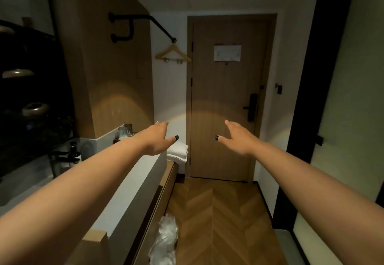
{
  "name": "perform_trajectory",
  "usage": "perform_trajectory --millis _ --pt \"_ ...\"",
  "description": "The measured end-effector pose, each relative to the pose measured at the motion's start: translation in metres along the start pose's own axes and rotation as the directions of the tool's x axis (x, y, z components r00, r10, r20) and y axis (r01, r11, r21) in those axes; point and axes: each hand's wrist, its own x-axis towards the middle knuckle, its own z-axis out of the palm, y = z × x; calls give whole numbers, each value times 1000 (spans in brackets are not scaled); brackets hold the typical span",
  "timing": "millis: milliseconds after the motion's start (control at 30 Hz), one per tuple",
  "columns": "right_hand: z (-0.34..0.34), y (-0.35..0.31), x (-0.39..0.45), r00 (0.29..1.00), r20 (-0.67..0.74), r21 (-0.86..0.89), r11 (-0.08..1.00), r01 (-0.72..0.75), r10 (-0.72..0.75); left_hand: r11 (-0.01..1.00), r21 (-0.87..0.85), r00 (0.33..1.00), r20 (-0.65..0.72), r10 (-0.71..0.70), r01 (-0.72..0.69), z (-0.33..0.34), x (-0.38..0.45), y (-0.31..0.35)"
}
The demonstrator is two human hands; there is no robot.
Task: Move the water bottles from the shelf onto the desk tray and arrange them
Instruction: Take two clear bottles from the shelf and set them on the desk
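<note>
Both my arms stretch forward into a dim hallway. My left hand (158,138) is held out flat with straight fingers and holds nothing. My right hand (239,138) mirrors it, fingers straight, thumb pointing inward, also empty. No water bottles and no desk tray show in this view. Several glass cups (124,131) stand on a small tray on the ledge just left of my left forearm.
A wooden door (224,98) closes the hallway ahead. A white partition (133,190) and a low wooden bench run along the left, with folded white towels (178,152) and a crumpled plastic bag (166,239). A hanger (172,54) hangs from a black rail. A sink faucet (62,154) sits left.
</note>
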Motion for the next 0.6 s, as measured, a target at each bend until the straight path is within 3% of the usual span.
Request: perform_trajectory --millis 300,600 --pt "32 41 83 998 26 22 998 52 -52 998 16 998 36 -56 55 39 80 -22" --pt "33 120 191 998 40 72 997 40 -43 997 -9 997 26 -72 72 74 207 5"
